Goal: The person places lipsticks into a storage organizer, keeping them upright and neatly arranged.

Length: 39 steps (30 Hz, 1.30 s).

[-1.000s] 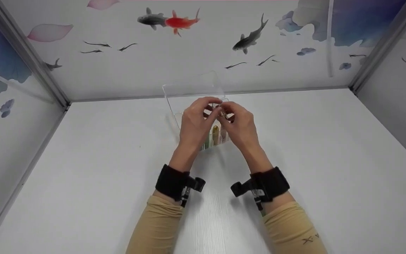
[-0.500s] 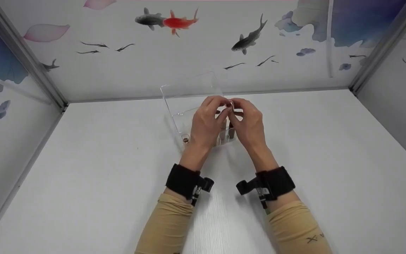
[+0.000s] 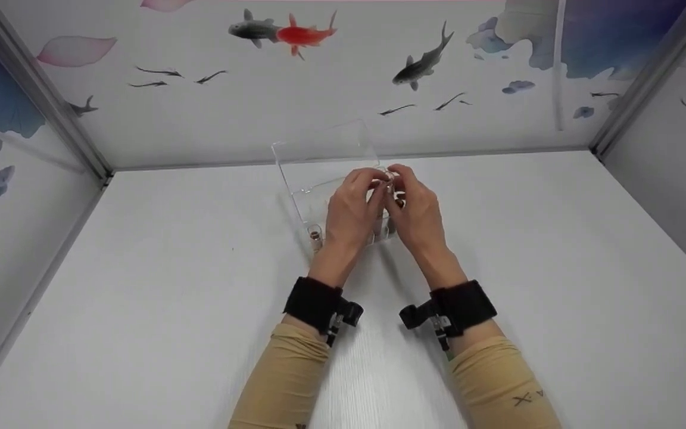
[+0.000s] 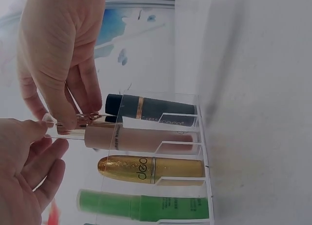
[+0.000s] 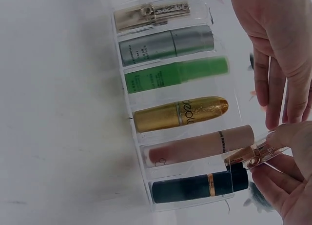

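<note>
A rose-gold lipstick with a clear casing [image 5: 256, 155] is held between both hands, above a clear compartment box [image 4: 205, 152]. My left hand [image 3: 349, 214] pinches its clear end in the left wrist view. My right hand [image 3: 419, 217] grips its rose-gold part with thumb and fingers. Behind it, the box holds a row of upright tubes: a dark lipstick [image 5: 192, 187], a pinkish lip gloss tube [image 5: 200, 147], a gold tube [image 5: 156, 117] and a green tube [image 5: 156, 78]. Fingers cover part of the held lipstick.
A silver tube [image 5: 151, 48] and another gold-trimmed lipstick [image 5: 141, 17] fill the box's left end. Its clear lid [image 3: 281, 170] stands raised toward the patterned back wall [image 3: 343, 89]. White tabletop [image 3: 140, 286] surrounds the box.
Both hands have shifted right along the box, uncovering the lipstick at its left end. Over the last half second they have barely moved, still holding the small lipstick together.
</note>
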Each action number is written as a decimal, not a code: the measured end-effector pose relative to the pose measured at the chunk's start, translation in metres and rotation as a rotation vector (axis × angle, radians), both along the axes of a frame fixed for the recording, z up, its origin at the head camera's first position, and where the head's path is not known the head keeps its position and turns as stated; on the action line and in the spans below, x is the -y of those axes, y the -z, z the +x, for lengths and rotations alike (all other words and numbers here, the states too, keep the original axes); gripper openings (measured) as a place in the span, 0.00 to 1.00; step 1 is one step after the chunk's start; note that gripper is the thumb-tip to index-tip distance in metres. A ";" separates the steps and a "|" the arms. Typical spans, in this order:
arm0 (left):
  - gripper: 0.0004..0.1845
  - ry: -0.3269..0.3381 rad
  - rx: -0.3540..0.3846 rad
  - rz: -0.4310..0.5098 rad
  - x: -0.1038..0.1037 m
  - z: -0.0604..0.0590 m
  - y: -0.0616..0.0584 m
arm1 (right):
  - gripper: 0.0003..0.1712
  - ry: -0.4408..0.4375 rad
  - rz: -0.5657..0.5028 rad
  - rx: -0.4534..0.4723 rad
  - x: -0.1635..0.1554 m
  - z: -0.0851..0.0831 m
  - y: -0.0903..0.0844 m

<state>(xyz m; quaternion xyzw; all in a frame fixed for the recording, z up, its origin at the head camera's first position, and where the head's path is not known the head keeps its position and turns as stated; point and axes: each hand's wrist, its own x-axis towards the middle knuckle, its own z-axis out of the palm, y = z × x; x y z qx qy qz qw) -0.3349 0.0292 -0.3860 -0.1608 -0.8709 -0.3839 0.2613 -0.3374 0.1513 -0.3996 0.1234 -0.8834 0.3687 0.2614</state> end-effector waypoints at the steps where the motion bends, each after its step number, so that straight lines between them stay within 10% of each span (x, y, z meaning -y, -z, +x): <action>1: 0.08 0.010 0.011 0.001 0.000 0.000 0.000 | 0.20 0.006 0.016 -0.008 0.000 0.000 0.001; 39: 0.12 0.021 -0.031 -0.346 0.000 -0.002 0.014 | 0.15 0.102 0.047 -0.026 -0.006 -0.009 0.022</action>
